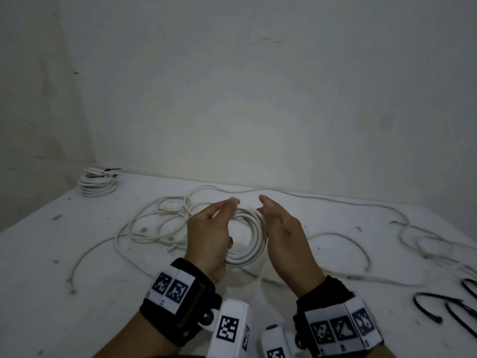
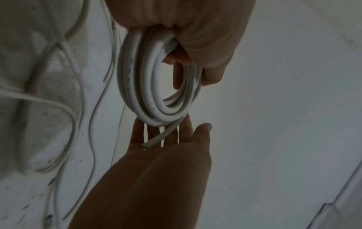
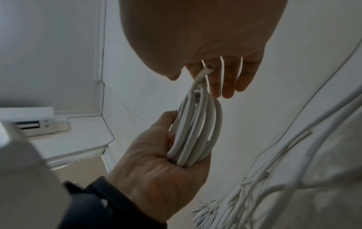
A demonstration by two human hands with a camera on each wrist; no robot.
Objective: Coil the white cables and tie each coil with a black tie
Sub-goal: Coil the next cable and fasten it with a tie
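A white cable coil [image 1: 254,229] of several loops hangs upright above the table between both hands. My left hand [image 1: 219,223] grips its left side, with the fingers curled round the loops [image 2: 137,85]. On the opposite side my right hand [image 1: 273,218] is flat, its straight fingers [image 3: 225,80] touching the coil [image 3: 197,128]. The cable's cut end [image 2: 150,144] lies across those fingers. Several black ties [image 1: 438,306] lie on the table at the right edge, away from both hands.
A tied white coil [image 1: 96,183] sits at the table's back left corner. Loose white cables [image 1: 160,223] sprawl behind and left of my hands, and more cable [image 1: 413,241] runs off to the right. A wall stands close behind the white table [image 1: 51,254].
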